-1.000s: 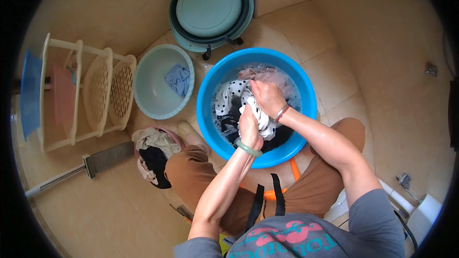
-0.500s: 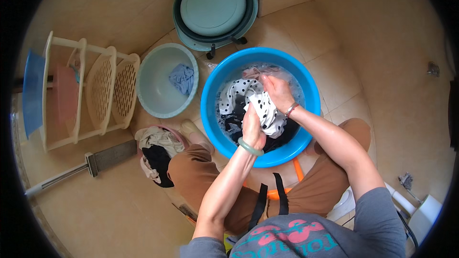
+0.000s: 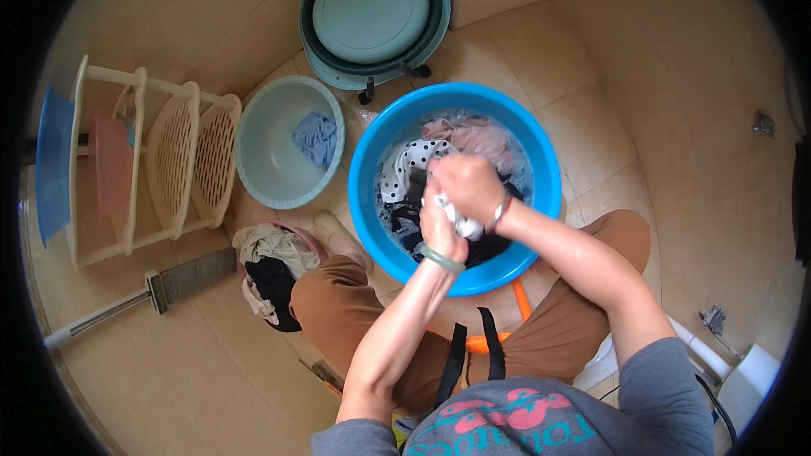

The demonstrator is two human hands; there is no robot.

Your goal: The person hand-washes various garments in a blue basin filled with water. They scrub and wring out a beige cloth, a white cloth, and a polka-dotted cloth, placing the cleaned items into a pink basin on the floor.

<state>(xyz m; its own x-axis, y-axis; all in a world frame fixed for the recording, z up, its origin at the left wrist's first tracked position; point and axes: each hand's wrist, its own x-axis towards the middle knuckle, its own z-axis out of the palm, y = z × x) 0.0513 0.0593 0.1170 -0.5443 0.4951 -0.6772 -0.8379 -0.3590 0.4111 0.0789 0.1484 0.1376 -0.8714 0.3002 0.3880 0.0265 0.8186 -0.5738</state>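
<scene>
Over a large blue basin [image 3: 359,194], both my hands grip a white garment with black dots [image 3: 414,156]. My left hand [image 3: 441,230], with a green bangle at its wrist, is closed around a bunched part of it from below. Pressed against it from above is my right hand [image 3: 473,190], also closed on the fabric and slightly blurred. Between the hands the cloth is squeezed into a narrow fold, and the rest trails into sudsy water. Black clothing [image 3: 404,218] lies under the hands, and a pink garment [image 3: 481,137] floats at the far side.
A pale green basin [image 3: 262,177] holding a blue cloth [image 3: 317,137] stands to the left. Behind is a folded green tub [image 3: 372,13]. A cream rack [image 3: 182,160], a flat mop [image 3: 198,281] and a pink container of laundry [image 3: 274,266] are at left.
My right hand has come in over my left, and the dotted garment between them is bunched tighter. More of the pink garment shows. The view has shifted slightly.
</scene>
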